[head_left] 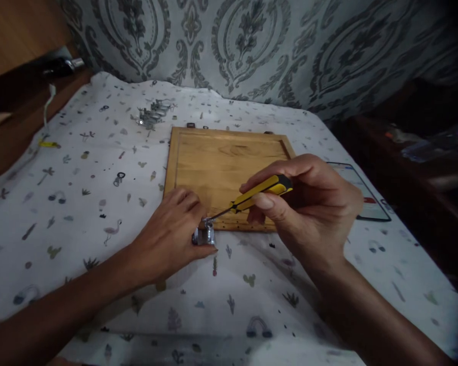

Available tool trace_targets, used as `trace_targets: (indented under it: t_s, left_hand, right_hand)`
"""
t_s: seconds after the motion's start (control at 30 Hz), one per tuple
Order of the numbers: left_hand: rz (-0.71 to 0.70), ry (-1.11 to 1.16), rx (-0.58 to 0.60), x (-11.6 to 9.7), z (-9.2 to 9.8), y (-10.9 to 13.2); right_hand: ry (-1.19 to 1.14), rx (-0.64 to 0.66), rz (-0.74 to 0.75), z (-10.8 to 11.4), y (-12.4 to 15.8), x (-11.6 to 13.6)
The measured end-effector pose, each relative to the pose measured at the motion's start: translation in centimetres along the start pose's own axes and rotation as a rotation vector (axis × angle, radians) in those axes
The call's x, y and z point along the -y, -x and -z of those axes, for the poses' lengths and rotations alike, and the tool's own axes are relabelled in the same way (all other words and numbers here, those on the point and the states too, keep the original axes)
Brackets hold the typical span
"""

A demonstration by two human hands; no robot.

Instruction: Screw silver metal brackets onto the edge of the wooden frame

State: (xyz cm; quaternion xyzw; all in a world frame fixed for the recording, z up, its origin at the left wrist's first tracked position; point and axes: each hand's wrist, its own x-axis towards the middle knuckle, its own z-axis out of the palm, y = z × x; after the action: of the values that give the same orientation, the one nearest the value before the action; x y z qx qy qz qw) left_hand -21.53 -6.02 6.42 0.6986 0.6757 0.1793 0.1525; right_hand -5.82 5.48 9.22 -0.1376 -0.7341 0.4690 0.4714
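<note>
My right hand (309, 203) grips a yellow and black screwdriver (257, 194) by its handle, the shaft slanting down to the left. Its tip meets a small shiny metal hinge (209, 235) at the near left corner of a framed wooden panel (229, 165). My left hand (175, 229) is closed round that hinge, thumb in front and fingers resting over the panel's edge. Several small dark holes run along the panel's near edge. Whether a screw sits under the tip is too small to tell.
A cluster of metal hardware (152, 113) lies behind and left of the panel. To the right, a phone or tablet (361, 193) lies partly behind my right hand. A patterned white cloth (137, 310) covers the surface, with a patterned grey backing (248, 46) behind it.
</note>
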Motion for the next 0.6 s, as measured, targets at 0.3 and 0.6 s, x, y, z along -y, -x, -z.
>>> trace_targets:
  t_s: [0.3, 0.6]
  left_hand:
    - [-0.032, -0.027, -0.027, 0.2, -0.2, 0.0]
    - [-0.045, -0.023, -0.021, 0.3, -0.2, 0.1]
  right_hand:
    - [0.008, -0.141, 0.036, 0.6, 1.2, -0.1]
    - [-0.006, -0.133, -0.049, 0.3, 1.6, -0.3]
